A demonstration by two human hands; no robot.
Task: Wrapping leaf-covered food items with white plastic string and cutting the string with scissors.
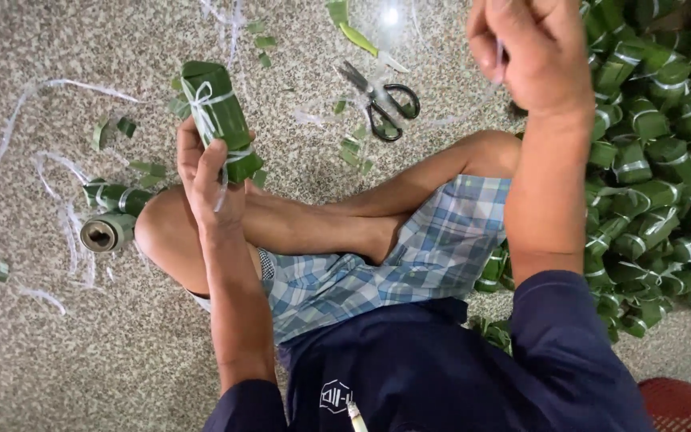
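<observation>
Green leaf-wrapped rolls (657,160), tied with pale string, pile up at three o'clock. At ten o'clock the left hand (205,172) is clamped around one leaf roll (217,116). At one o'clock the right hand (533,48) pinches a pale string (473,104) taut. Scissors (381,100) lie at twelve o'clock.

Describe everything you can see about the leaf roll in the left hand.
The roll is a short cylinder wrapped in dark green, glossy leaf, bound with pale string tied near its upper end and again near the lower end. It is tilted, top leaning left, above the speckled floor. The left hand has it in its grip from below, fingers around the lower part. A loose string end hangs by the palm.
</observation>
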